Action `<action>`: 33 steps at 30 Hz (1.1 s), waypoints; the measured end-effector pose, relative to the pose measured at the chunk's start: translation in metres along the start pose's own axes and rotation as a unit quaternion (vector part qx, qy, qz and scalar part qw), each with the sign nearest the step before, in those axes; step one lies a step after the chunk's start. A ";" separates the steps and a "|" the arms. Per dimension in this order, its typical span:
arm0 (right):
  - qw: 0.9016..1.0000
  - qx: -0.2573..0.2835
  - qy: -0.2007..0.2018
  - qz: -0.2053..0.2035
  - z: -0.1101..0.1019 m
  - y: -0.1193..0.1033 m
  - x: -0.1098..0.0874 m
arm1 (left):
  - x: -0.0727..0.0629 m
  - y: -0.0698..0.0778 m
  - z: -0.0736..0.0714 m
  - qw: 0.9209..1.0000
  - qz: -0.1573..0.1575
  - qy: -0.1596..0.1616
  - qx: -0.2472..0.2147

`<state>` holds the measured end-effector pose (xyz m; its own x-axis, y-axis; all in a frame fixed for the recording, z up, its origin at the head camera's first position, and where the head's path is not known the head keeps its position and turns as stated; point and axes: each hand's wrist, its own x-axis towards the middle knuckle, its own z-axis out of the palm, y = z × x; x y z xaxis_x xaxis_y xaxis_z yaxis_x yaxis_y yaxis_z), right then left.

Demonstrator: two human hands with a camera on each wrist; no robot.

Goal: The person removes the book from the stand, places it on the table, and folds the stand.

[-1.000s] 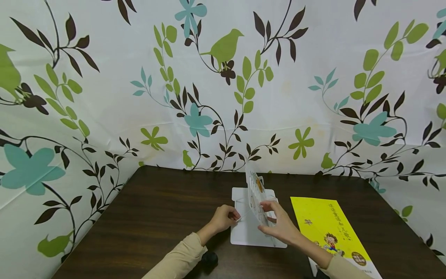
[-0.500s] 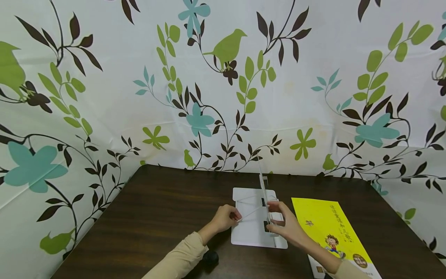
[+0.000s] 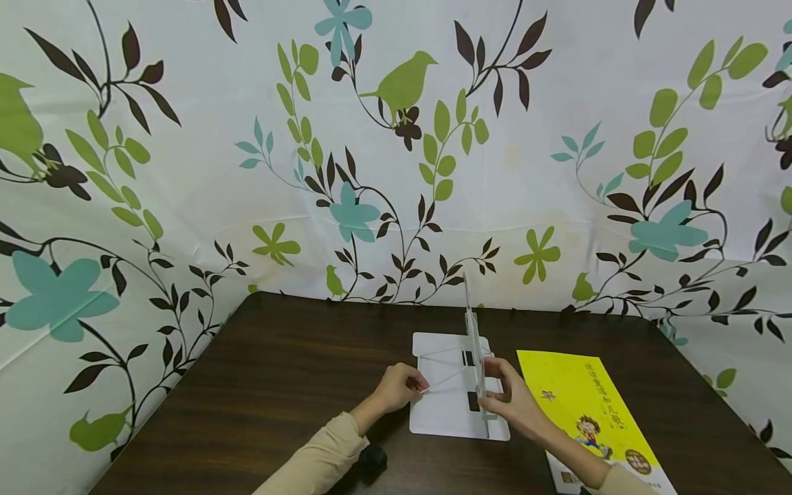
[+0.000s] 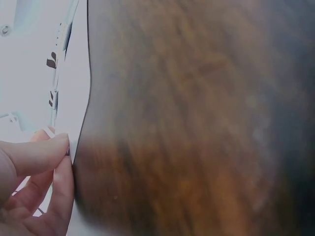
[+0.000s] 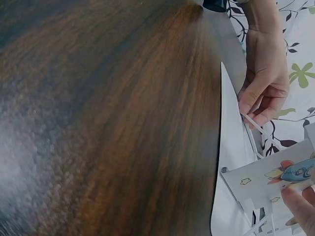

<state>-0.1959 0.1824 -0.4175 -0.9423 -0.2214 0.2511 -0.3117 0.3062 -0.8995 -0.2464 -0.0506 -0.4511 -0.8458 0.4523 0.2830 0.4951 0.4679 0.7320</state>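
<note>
A white book stand lies partly unfolded on the dark wooden table. Its flat base plate (image 3: 442, 416) rests on the tabletop, and its panel (image 3: 474, 337) stands nearly upright, edge-on in the head view. Cartoon drawings, including a blue rocket, cover the panel (image 5: 256, 179) in the right wrist view. My left hand (image 3: 399, 386) pinches the end of a thin white wire support (image 3: 447, 379) at the base's left side; thumb and fingertips meet there in the left wrist view. With thumb and fingers, my right hand (image 3: 512, 401) grips the panel's lower right part.
A yellow book (image 3: 572, 395) with a cartoon child on its cover lies just right of the stand, under my right forearm. Beside my left sleeve sits a small black round object (image 3: 372, 458). A patterned cloth (image 3: 396, 158) hangs behind the table.
The panel has swung right, from showing its printed face to nearly edge-on, and my right hand has moved slightly right with it. My left hand has stayed at the wire support.
</note>
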 end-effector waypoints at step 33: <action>1.000 -0.013 0.004 0.003 0.003 -0.003 0.000 | 0.004 0.000 -0.010 0.998 -0.001 -0.056 0.016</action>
<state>-0.1943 0.1789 -0.4164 -0.9449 -0.2123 0.2494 -0.3097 0.3312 -0.8913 -0.2512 -0.0561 -0.4439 -0.8198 0.5331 0.2092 0.5015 0.4918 0.7118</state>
